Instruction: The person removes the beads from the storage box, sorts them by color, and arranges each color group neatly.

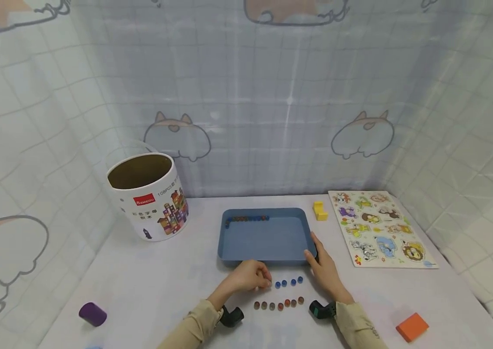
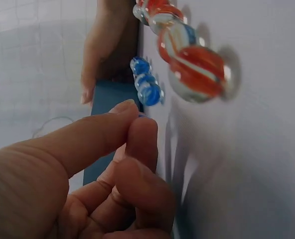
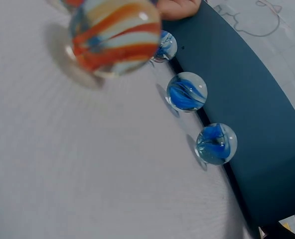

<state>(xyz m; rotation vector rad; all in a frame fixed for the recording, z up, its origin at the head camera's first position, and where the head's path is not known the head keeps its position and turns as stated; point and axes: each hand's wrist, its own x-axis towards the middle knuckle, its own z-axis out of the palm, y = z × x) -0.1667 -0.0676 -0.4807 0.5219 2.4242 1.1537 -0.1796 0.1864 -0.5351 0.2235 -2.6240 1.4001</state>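
My left hand [image 1: 250,276] is just in front of the blue tray [image 1: 268,242], thumb and forefinger pinching a small blue marble [image 2: 143,115] that their tips mostly hide. To its right, several blue marbles [image 1: 284,283] make a short row along the tray's front wall. Nearer to me runs a second row of clear marbles with red-orange swirls [image 1: 280,307]. Inside the tray, more marbles [image 1: 251,218] line the back wall and turn the back left corner. My right hand [image 1: 327,271] holds the tray's front right corner, thumb at the rim, fingers along the side.
A white printed bucket [image 1: 155,208] stands at the back left. An animal puzzle board [image 1: 379,230] lies to the right of the tray, with a yellow block [image 1: 320,211] between them. A purple cylinder [image 1: 93,314] is at the front left, an orange block [image 1: 412,327] at the front right.
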